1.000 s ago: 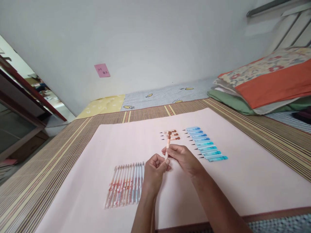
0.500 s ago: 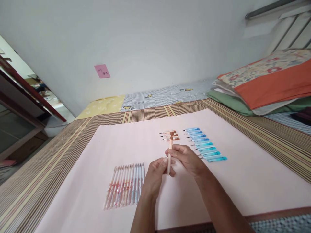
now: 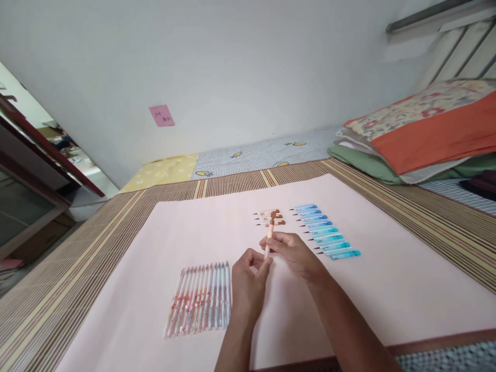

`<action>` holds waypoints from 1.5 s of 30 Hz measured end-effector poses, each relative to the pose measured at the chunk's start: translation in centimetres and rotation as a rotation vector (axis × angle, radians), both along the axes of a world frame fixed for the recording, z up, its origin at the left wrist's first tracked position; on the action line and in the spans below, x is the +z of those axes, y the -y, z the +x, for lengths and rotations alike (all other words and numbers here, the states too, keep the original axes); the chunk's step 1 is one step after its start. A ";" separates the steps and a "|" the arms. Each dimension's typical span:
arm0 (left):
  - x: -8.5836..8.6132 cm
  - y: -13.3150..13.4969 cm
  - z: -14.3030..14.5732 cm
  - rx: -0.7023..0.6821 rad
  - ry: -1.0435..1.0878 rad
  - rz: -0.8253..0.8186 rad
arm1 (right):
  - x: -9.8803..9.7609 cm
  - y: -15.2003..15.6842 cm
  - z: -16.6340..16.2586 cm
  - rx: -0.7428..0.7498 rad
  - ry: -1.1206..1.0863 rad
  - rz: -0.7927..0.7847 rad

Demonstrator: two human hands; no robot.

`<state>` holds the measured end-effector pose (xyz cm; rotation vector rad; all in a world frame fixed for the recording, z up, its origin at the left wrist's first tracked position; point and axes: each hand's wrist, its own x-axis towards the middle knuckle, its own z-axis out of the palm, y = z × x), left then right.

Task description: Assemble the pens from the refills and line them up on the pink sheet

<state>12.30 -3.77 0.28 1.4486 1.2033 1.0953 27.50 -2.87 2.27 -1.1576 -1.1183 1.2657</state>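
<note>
Both hands meet over the middle of a pale pink sheet (image 3: pixel 155 258). My right hand (image 3: pixel 292 253) pinches a peach pen with a brown top (image 3: pixel 269 235), held nearly upright. My left hand (image 3: pixel 248 284) is closed around the pen's lower end, fingers curled. Just beyond the hands lie three brown-topped pens (image 3: pixel 269 217) in a short row. To their right is a row of several blue pens (image 3: pixel 325 232). At the near left lies a row of several clear pen barrels (image 3: pixel 201 297).
The pink sheet lies on a striped mat (image 3: pixel 77 243) over a bed. Folded orange and green bedding (image 3: pixel 426 134) is stacked at the right. A pink note (image 3: pixel 161 115) is stuck on the white wall. A doorway and dark wooden furniture (image 3: pixel 27 170) are at the left.
The pen has stayed between both hands and shifted slightly; my left hand's fingers have moved along its lower end. The rows on the sheet have not moved.
</note>
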 end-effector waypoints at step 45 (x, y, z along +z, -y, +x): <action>-0.3 -0.1 -0.6 -0.364 0.715 -0.564 | -1.6 -0.6 0.7 -0.430 0.025 0.298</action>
